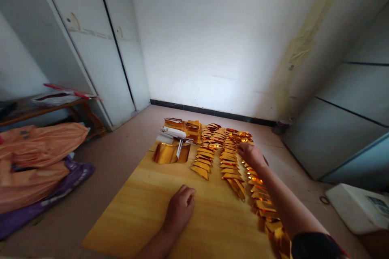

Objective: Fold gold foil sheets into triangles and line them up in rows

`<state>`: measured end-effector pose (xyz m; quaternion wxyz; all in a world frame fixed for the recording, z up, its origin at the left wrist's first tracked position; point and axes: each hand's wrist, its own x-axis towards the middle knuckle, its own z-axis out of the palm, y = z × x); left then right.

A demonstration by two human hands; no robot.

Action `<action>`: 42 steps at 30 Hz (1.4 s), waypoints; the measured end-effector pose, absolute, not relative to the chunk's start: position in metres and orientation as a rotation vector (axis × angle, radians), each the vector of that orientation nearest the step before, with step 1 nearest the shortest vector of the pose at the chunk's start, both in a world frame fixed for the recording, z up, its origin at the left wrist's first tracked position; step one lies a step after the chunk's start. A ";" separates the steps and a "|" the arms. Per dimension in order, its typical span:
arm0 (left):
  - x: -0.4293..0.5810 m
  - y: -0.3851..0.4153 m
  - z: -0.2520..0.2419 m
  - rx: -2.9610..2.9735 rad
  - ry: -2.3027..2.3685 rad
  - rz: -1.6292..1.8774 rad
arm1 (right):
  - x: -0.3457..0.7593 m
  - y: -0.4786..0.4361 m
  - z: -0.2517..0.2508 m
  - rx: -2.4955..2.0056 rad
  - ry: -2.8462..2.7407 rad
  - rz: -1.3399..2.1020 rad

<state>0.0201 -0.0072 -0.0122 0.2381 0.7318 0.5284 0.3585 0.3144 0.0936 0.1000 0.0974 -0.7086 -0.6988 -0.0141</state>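
Rows of folded gold foil paper pieces [202, 161] stand overlapping on a wooden board [146, 198]. My right hand [251, 154] reaches over the far right end of these rows. Its fingers are closed and touch or nearly touch the foil there; whatever is between them is hidden. Closer to me, my left hand [181, 205] lies on the bare wood, fingers curled into a loose fist, with nothing showing in it. Beyond it sits a curved sheet of gold foil paper [164, 153] in a rectangular recess or tray.
White rolled material [173, 132] and stacked gold paper [193, 129] lie at the board's far left. Orange cloth or plastic [39, 145] and a purple bag [75, 176] are on the left. A white box [355, 206] stands right, near a grey cabinet [340, 129].
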 end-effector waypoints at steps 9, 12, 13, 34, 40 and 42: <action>-0.016 0.035 0.005 1.793 1.664 1.325 | 0.198 -0.012 0.041 -1.435 -2.315 0.533; -0.030 0.066 0.019 1.812 1.892 1.184 | 0.182 -0.027 0.017 -1.403 -2.347 0.521; -0.032 0.077 0.023 1.826 1.941 1.119 | 0.179 -0.028 0.011 -1.402 -2.342 0.496; -0.028 0.138 0.013 1.459 2.055 0.837 | 0.171 -0.031 -0.011 -1.355 -2.279 0.134; -0.028 0.133 0.016 1.474 2.080 0.951 | 0.170 -0.031 -0.010 -1.372 -2.289 0.106; -0.028 0.131 0.017 1.490 2.078 0.989 | 0.170 -0.031 -0.010 -1.376 -2.291 0.095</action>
